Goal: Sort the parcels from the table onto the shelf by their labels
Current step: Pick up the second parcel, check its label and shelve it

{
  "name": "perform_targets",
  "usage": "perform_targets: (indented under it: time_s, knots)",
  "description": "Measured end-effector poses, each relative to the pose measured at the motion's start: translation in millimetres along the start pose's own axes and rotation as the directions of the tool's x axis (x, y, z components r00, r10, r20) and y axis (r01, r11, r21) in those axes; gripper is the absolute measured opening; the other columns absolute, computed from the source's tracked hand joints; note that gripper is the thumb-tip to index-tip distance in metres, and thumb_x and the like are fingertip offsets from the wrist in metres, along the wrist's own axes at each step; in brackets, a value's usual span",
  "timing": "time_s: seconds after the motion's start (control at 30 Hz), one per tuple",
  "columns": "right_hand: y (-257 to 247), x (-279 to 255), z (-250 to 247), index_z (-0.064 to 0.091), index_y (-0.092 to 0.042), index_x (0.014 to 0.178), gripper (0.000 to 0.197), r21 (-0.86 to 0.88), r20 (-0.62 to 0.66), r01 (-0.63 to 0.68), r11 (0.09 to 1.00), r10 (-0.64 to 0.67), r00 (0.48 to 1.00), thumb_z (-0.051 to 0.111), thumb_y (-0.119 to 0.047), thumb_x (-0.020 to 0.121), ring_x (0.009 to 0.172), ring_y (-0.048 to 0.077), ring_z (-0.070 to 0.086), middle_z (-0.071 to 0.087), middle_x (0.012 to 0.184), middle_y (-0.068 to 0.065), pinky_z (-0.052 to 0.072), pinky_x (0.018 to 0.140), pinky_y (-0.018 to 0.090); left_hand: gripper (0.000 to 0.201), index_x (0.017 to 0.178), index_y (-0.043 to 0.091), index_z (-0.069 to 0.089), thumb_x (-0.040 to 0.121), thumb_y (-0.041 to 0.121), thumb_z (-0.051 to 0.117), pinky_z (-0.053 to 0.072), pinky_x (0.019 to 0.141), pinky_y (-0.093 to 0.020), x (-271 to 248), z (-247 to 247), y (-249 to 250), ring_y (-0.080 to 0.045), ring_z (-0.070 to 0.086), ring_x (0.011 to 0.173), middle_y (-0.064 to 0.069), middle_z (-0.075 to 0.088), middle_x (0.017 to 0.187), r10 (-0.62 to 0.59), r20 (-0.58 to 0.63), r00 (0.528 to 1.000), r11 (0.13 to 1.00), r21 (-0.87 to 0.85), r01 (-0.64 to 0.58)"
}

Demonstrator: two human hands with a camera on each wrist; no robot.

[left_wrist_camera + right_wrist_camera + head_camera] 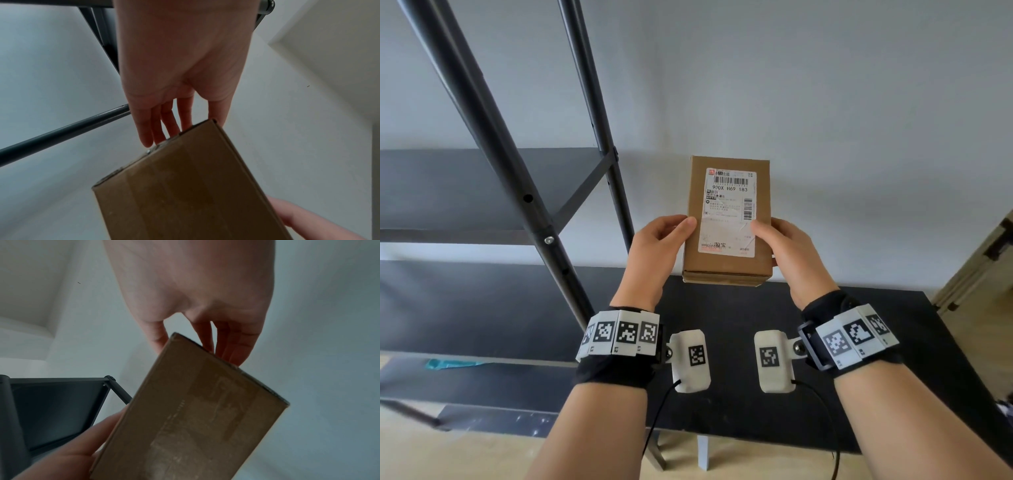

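I hold a brown cardboard parcel [727, 222] upright in front of me, above the black table [876, 359]. Its white shipping label [729, 210] faces me and reads "900X H69 183". My left hand [657, 246] grips the parcel's left edge, thumb on the front and fingers behind. My right hand [787, 250] grips the right edge in the same way. The left wrist view shows the parcel's plain underside [185, 191] with the left hand's fingers [160, 129] on its edge. The right wrist view shows the parcel [197, 415] pinched by the right hand's fingers [234, 350].
A dark metal shelf unit [482, 192] stands to the left, with slanted posts [599, 137] and flat black shelves at several heights. A teal scrap [448, 364] lies on a low shelf. A white wall is behind, and a wooden door frame [983, 260] at the right.
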State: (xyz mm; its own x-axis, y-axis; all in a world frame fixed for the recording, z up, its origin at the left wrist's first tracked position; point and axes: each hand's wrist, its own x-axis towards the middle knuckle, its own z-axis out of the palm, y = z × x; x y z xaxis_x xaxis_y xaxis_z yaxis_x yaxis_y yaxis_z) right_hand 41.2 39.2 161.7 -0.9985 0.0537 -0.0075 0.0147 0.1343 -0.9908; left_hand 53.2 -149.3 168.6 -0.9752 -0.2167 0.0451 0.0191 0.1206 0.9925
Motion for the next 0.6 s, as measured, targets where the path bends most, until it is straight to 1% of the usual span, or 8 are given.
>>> perform_targets:
  time_s: [0.03,0.1,0.2,0.3,0.37,0.43,0.53,0.6]
  knots:
    - [1.7,-1.5,2.5,0.059,-0.021,0.128,0.038,-0.005,0.015,-0.007,1.0,0.007,1.0,0.057,-0.041,0.096,0.095,0.007,0.069,0.073,0.112,-0.004,0.052,0.068,0.018,0.034,0.124,0.015,0.066,0.096,0.034,0.062,0.054,0.097,-0.033,-1.4,-1.8,-3.7,-0.014,0.067,0.11,0.001,0.073,0.114,-0.015,-0.006,1.0,1.0,-0.01,0.015]
    - [5.1,-4.1,7.3,0.058,-0.02,0.128,0.04,-0.018,0.024,-0.025,1.0,0.025,0.999,0.057,-0.043,0.095,0.097,0.008,0.069,0.072,0.113,-0.003,0.051,0.069,0.02,0.034,0.124,0.015,0.065,0.095,0.033,0.062,0.054,0.1,-0.039,-4.8,-5.1,-9.6,-0.017,0.067,0.111,-0.001,0.072,0.115,-0.037,-0.013,0.999,0.999,-0.017,0.037]
    - [9.1,-7.9,14.6,0.057,-0.017,0.124,0.044,-0.042,0.01,-0.047,0.998,0.047,0.999,0.058,-0.047,0.093,0.102,0.012,0.067,0.07,0.113,-0.002,0.051,0.072,0.025,0.036,0.124,0.016,0.063,0.094,0.035,0.063,0.055,0.098,-0.042,-11.6,-11.2,-16.8,-0.018,0.068,0.11,-0.002,0.072,0.115,-0.06,-0.008,0.998,0.998,-0.014,0.059]
    - [9.1,-12.9,21.9,0.055,-0.016,0.12,0.045,-0.05,-0.01,-0.059,0.997,0.059,0.998,0.061,-0.05,0.09,0.102,0.015,0.067,0.07,0.111,-0.001,0.053,0.077,0.03,0.037,0.124,0.016,0.062,0.093,0.037,0.064,0.056,0.096,-0.043,-19.4,-20.2,-19.5,-0.019,0.069,0.108,-0.002,0.072,0.115,-0.074,-0.001,0.997,0.997,-0.02,0.074]
    - [7.5,-19.4,28.7,0.053,-0.016,0.118,0.045,-0.043,-0.011,-0.065,0.997,0.064,0.998,0.062,-0.05,0.089,0.101,0.016,0.067,0.07,0.11,0.0,0.054,0.079,0.032,0.036,0.122,0.016,0.063,0.093,0.036,0.065,0.056,0.096,-0.042,-25.5,-29.2,-19.8,-0.019,0.07,0.107,-0.002,0.073,0.113,-0.072,-0.002,0.997,0.997,-0.034,0.072]
    - [5.2,-28.5,37.2,0.052,-0.016,0.117,0.046,-0.045,-0.01,-0.065,0.997,0.064,0.998,0.062,-0.051,0.089,0.102,0.017,0.067,0.069,0.109,0.001,0.055,0.082,0.034,0.033,0.12,0.015,0.064,0.093,0.034,0.066,0.057,0.093,-0.036,-32.6,-40.1,-19.0,-0.017,0.071,0.105,-0.002,0.074,0.11,-0.06,-0.009,0.998,0.997,-0.038,0.06]
    - [3.3,-45.7,50.3,0.05,-0.015,0.117,0.048,-0.033,-0.022,-0.067,0.997,0.066,0.998,0.063,-0.052,0.088,0.102,0.019,0.068,0.069,0.11,0.003,0.056,0.088,0.039,0.029,0.117,0.018,0.065,0.093,0.035,0.066,0.057,0.086,-0.026,-46.8,-58.6,-19.5,-0.012,0.071,0.101,0.002,0.075,0.107,-0.049,-0.003,0.999,0.998,-0.032,0.049]
    - [3.0,-61.0,60.3,0.049,-0.014,0.118,0.05,-0.033,-0.025,-0.077,0.997,0.076,0.997,0.062,-0.052,0.089,0.101,0.019,0.068,0.069,0.11,0.004,0.056,0.087,0.039,0.032,0.118,0.018,0.065,0.092,0.036,0.067,0.056,0.084,-0.024,-58.8,-73.1,-22.3,-0.011,0.071,0.101,0.002,0.075,0.108,-0.052,0.011,0.999,0.998,-0.021,0.052]
